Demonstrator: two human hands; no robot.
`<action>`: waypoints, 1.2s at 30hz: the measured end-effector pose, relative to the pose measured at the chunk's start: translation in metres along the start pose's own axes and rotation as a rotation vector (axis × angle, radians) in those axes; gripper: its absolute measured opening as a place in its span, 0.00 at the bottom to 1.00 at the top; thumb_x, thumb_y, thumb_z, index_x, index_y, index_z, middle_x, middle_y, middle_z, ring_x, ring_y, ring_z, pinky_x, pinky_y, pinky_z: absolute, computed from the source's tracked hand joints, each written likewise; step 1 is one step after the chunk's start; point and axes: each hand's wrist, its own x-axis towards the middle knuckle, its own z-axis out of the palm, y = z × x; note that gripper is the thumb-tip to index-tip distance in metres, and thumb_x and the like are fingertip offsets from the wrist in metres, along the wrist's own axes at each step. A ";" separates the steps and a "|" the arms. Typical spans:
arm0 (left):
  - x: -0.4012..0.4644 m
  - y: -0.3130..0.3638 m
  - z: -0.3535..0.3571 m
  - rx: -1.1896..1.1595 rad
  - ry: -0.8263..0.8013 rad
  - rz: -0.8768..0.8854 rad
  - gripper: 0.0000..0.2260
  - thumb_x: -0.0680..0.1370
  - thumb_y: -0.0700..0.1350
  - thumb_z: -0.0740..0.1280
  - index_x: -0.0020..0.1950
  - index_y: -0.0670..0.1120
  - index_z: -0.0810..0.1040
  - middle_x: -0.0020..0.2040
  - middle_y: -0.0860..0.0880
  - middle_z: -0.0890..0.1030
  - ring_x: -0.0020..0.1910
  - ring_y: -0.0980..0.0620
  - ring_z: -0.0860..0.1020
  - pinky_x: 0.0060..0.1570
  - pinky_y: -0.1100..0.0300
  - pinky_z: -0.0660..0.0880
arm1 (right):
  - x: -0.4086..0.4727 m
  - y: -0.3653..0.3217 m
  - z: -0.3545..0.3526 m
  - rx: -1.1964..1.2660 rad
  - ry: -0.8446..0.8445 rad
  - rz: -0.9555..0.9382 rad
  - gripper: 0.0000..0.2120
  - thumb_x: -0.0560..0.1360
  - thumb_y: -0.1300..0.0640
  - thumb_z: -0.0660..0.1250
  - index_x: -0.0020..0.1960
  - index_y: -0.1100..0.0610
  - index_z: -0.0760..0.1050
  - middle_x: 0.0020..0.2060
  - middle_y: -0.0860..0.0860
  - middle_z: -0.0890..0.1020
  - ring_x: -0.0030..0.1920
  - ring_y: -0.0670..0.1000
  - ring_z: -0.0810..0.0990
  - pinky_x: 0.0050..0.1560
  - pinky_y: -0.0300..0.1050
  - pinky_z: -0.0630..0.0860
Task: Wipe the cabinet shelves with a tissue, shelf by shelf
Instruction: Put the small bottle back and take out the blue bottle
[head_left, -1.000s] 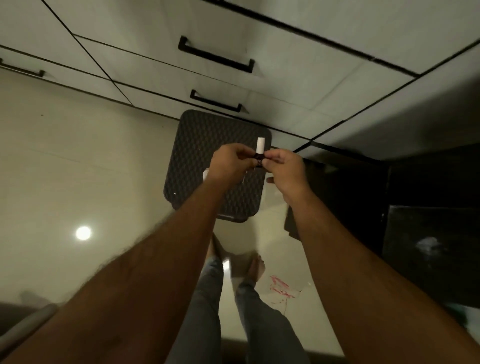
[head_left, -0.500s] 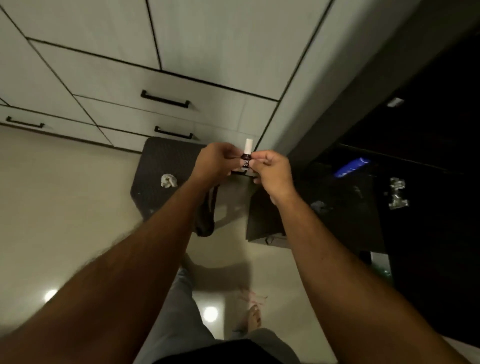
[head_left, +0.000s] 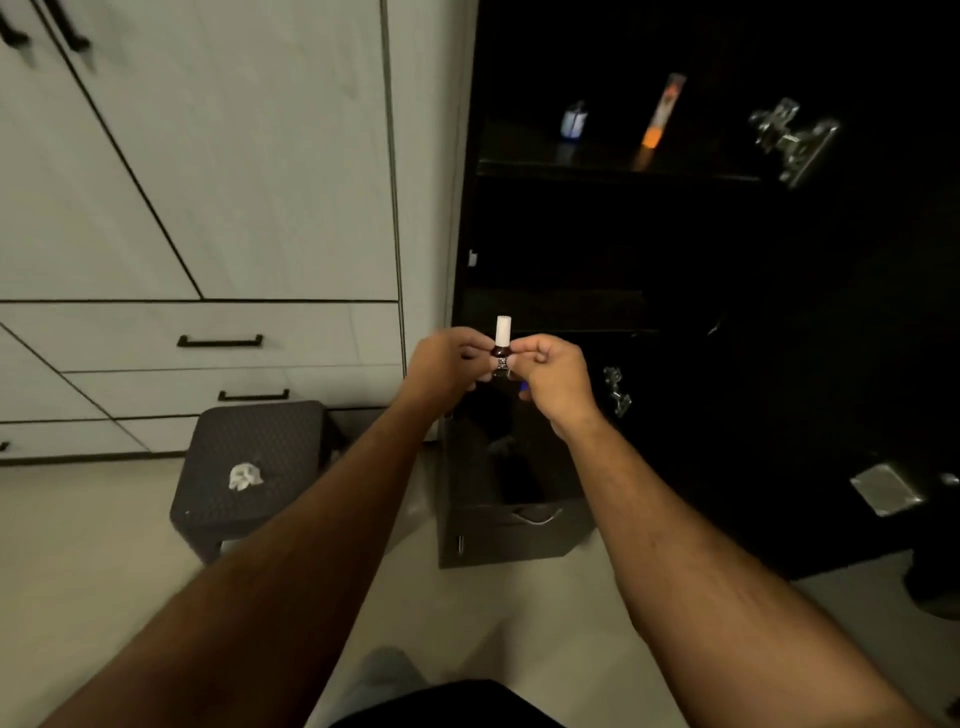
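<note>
A small dark bottle with a tall white cap (head_left: 502, 343) is pinched upright between my left hand (head_left: 447, 364) and my right hand (head_left: 553, 376), both held out in front of the open dark cabinet (head_left: 675, 249). The cabinet's upper shelf (head_left: 613, 169) carries a small bluish jar (head_left: 574, 122) and a tall orange tube (head_left: 660, 117). A crumpled white tissue (head_left: 245, 475) lies on the dark woven stool (head_left: 249, 457) down to my left, apart from both hands.
White drawer fronts with black handles (head_left: 220, 341) fill the left wall. A dark box with a handle (head_left: 511, 525) stands on the pale floor below my hands. Metal door hinges (head_left: 795, 137) show on the right. The cabinet interior is very dark.
The view has swung up and to the right, bringing the cabinet shelves into sight. My hands keep the same grip on the small bottle. The tissue stays on the stool.
</note>
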 end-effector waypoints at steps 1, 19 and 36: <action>0.004 0.006 0.003 0.005 -0.005 0.017 0.09 0.76 0.41 0.71 0.56 0.45 0.79 0.44 0.49 0.83 0.42 0.55 0.83 0.45 0.57 0.82 | 0.002 -0.002 -0.006 0.004 0.014 -0.004 0.07 0.76 0.63 0.68 0.52 0.55 0.80 0.41 0.50 0.83 0.42 0.47 0.82 0.37 0.44 0.78; 0.103 0.061 0.034 0.130 -0.048 0.228 0.10 0.77 0.40 0.70 0.58 0.44 0.79 0.48 0.50 0.82 0.42 0.59 0.82 0.37 0.69 0.76 | 0.082 -0.023 -0.059 0.005 0.197 -0.045 0.06 0.77 0.63 0.67 0.52 0.54 0.79 0.42 0.49 0.83 0.41 0.44 0.81 0.33 0.36 0.76; 0.182 0.056 0.102 0.196 0.069 0.031 0.14 0.75 0.39 0.71 0.61 0.46 0.80 0.55 0.49 0.83 0.53 0.54 0.81 0.57 0.53 0.78 | 0.185 0.013 -0.110 -0.079 0.061 -0.017 0.08 0.74 0.67 0.70 0.48 0.56 0.80 0.38 0.48 0.82 0.40 0.48 0.82 0.41 0.45 0.81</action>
